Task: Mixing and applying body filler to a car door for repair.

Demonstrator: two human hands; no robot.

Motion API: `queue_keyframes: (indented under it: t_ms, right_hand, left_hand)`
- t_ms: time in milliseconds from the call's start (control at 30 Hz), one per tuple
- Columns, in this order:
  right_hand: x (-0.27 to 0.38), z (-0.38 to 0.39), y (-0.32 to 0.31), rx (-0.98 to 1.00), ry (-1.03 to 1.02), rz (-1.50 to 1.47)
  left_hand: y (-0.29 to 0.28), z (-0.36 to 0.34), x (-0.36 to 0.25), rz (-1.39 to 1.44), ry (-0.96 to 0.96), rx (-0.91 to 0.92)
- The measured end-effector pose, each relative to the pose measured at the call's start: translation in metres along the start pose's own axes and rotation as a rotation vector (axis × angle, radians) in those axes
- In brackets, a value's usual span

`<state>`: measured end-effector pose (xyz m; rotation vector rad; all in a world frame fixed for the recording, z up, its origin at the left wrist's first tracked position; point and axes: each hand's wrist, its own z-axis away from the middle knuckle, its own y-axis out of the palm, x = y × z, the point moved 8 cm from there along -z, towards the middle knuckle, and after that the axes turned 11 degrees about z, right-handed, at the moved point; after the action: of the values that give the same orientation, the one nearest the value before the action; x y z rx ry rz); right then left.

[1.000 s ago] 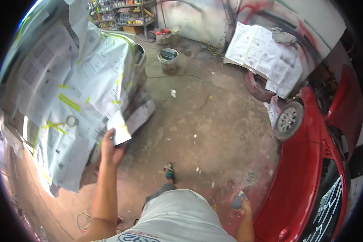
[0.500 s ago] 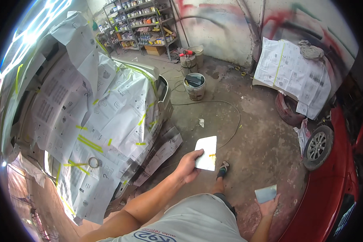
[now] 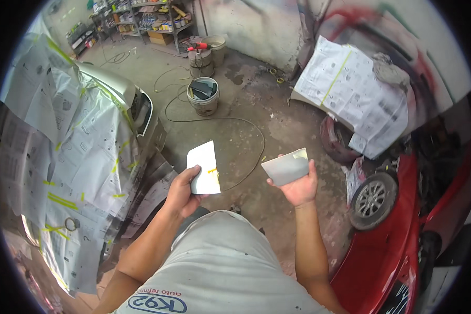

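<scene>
My left hand (image 3: 184, 189) grips a white flat piece (image 3: 204, 159) with a yellow smear on its right edge, thumb over its face. To the right, my right hand (image 3: 297, 189) faces palm up, thumb and fingers around a grey, slightly tilted plate (image 3: 285, 166) with a pale yellowish patch at one corner. The two pieces are apart, both held in front of my body above the concrete floor.
A paper-masked car (image 3: 73, 157) stands at left. A bucket of dark blocks (image 3: 204, 104), a hose (image 3: 230, 120) and shelves of cans (image 3: 162, 13) are ahead. At right are a paper-covered panel (image 3: 350, 89), a wheel (image 3: 374, 201) and red body parts (image 3: 377, 256).
My right hand has risen with the grey plate from low at my side to chest height. My left hand and white piece have shifted, and my view has turned.
</scene>
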<state>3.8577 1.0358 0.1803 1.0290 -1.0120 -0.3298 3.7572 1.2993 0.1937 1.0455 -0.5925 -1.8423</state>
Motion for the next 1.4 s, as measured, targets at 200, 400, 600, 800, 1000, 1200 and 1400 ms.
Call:
queue_keyframes:
  t_ms: [200, 400, 600, 800, 1000, 1200, 1400]
  right_hand:
    - [0.042, -0.064, 0.057, 0.183, -0.17, 0.295]
    - [0.071, -0.125, 0.1, 0.195, -0.519, 1.438]
    - [0.144, -0.205, 0.112, -0.019, -0.597, 1.883]
    - [0.121, -0.295, 0.132, 0.333, -0.369, 2.079]
    - [0.119, -0.344, 0.103, 0.604, -0.161, 2.056]
    - [0.15, -0.362, 0.171, 0.871, -0.617, 1.532]
    - [0.189, -0.456, 0.118, 0.774, -0.586, 1.981]
  left_hand:
    - [0.089, -0.069, 0.005, 0.084, 0.086, 0.068]
    - [0.124, -0.15, -0.014, 0.211, 0.107, 0.062]
    - [0.155, -0.219, -0.06, -0.231, 0.317, 0.142]
    - [0.174, -0.281, -0.114, -0.74, 0.558, -0.041]
    - [0.168, -0.32, -0.159, -0.504, 0.56, -0.223]
    - [0.198, -0.333, -0.136, 0.401, 0.258, 0.03]
    - [0.198, -0.329, -0.126, -0.028, 0.499, -0.247]
